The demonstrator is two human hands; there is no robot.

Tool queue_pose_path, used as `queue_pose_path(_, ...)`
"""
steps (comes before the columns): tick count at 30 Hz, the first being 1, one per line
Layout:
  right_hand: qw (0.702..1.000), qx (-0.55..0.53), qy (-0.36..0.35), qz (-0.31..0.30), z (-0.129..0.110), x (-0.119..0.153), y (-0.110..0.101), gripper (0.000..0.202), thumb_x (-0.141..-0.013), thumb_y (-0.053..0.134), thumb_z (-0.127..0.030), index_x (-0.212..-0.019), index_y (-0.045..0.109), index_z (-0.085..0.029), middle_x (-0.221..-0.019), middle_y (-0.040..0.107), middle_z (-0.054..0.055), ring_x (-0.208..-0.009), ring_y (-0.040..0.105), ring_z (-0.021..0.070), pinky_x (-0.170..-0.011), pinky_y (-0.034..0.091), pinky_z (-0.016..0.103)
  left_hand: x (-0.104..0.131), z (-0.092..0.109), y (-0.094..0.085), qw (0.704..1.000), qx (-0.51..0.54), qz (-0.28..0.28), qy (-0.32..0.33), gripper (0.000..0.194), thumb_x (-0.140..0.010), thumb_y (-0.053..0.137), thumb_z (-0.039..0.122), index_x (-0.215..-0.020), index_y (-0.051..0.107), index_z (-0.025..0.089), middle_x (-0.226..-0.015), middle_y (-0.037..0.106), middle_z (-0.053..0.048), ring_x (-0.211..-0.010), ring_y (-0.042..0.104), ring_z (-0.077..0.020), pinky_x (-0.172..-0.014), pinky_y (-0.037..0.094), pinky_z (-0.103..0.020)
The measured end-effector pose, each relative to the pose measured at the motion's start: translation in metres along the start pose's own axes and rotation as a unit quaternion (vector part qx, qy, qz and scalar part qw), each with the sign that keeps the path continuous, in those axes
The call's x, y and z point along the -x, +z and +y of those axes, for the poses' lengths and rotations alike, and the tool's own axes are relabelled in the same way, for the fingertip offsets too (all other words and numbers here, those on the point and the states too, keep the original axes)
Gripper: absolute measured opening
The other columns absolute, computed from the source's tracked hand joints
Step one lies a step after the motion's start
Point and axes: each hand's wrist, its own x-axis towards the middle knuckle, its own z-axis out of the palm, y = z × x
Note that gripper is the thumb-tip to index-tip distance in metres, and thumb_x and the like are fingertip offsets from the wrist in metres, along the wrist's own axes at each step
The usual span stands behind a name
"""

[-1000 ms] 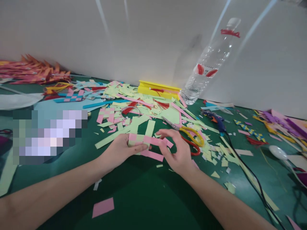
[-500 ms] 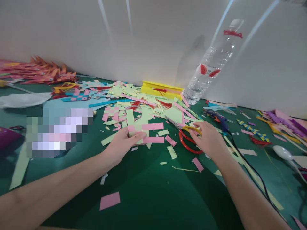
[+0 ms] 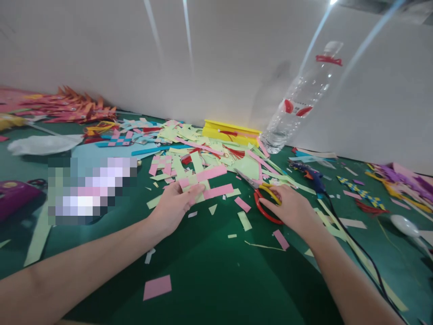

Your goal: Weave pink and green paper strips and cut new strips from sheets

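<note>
Between the thumb and fingers of my left hand [image 3: 172,203] is a woven paper piece [image 3: 211,173] of pink and pale green strips. Its pink ends stick out to the right, its green ends away from me; the thumb and fingers cover part of the weave. My right hand [image 3: 296,205] has its fingers closed on the yellow handle of a pair of scissors [image 3: 256,184]. The other handle loop is red, and the blades point away and left, toward the paper heap. A gap lies between the scissors and the woven piece.
Pale green and pink paper scraps [image 3: 179,135] heap up behind my hands, before a yellow folded strip [image 3: 233,133]. A plastic bottle [image 3: 297,108] stands by the wall. Rightward lie a blue glue gun [image 3: 309,176] with its cord and a white spoon [image 3: 404,225]. A pixelated patch covers something left.
My left hand has tilted the woven piece, so its pink ends now slant up to the right. My right hand stays at the scissors' handle. The whole view has shifted slightly.
</note>
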Motion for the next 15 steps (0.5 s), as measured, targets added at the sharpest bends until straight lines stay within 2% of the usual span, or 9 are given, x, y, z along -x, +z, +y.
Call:
queue_pose_path(2,1.000,-0.008,-0.007,0.000,0.0022,-0.0007,0.0013,0.046,-0.083,0.052,-0.052,-0.109,0.064,-0.015,-0.113,0.066,0.014,-0.102,0.063,0.0322,-0.082,0.052,0.045,-0.0014,-0.0006,-0.0014,1.000,0.000,0.020,-0.007,0.036,-0.071,0.078,0.027,-0.045,0.057,0.015,-0.067,0.062,0.000,-0.073,0.061,-0.0109,-0.067,0.049,-0.020)
queue_pose_path(5,1.000,-0.026,-0.012,0.003,0.0037,-0.0009,0.0024,0.045,-0.084,0.052,-0.050,-0.109,0.063,-0.014,-0.112,0.065,0.015,-0.103,0.062,0.0318,-0.084,0.051,0.046,-0.0028,0.0002,-0.0012,0.998,0.002,0.045,-0.034,0.031,-0.066,0.081,0.026,-0.048,0.059,0.014,-0.061,0.060,0.000,-0.068,0.059,-0.0101,-0.064,0.049,-0.020)
queue_pose_path(9,0.998,-0.054,-0.014,0.026,0.0014,0.0003,0.0004,0.041,-0.084,0.052,-0.049,-0.111,0.061,-0.020,-0.112,0.063,0.012,-0.097,0.063,0.0312,-0.073,0.052,0.043,-0.0029,0.0041,0.0028,0.995,0.029,0.053,-0.074,0.022,-0.062,0.084,0.018,-0.059,0.063,0.014,-0.060,0.062,0.001,-0.067,0.062,-0.0114,-0.065,0.051,-0.022)
queue_pose_path(12,0.995,-0.074,0.000,0.063,-0.0018,-0.0001,-0.0024,0.037,-0.080,0.056,-0.048,-0.104,0.061,-0.020,-0.110,0.063,0.011,-0.090,0.064,0.0300,-0.068,0.052,0.042,-0.0029,0.0040,0.0030,0.992,0.048,0.060,-0.105,0.024,-0.061,0.084,0.011,-0.062,0.060,0.015,-0.064,0.066,0.001,-0.067,0.064,-0.0123,-0.067,0.052,-0.025)
queue_pose_path(13,0.993,-0.083,0.006,0.081,-0.0025,-0.0006,-0.0031,0.036,-0.078,0.058,-0.047,-0.101,0.060,-0.020,-0.108,0.063,0.011,-0.088,0.064,0.0297,-0.068,0.052,0.042,-0.0030,0.0031,0.0021,0.992,0.049,0.054,-0.107,0.025,-0.061,0.084,0.011,-0.059,0.059,0.015,-0.063,0.066,0.001,-0.068,0.065,-0.0128,-0.068,0.052,-0.026)
queue_pose_path(15,0.988,-0.101,0.008,0.117,-0.0033,-0.0018,-0.0039,0.036,-0.073,0.063,-0.045,-0.098,0.060,-0.019,-0.104,0.063,0.012,-0.087,0.063,0.0297,-0.069,0.052,0.044,-0.0033,0.0010,-0.0009,0.993,0.048,0.007,-0.103,0.026,-0.062,0.084,0.015,-0.055,0.059,0.015,-0.061,0.066,0.000,-0.072,0.066,-0.0147,-0.075,0.052,-0.029)
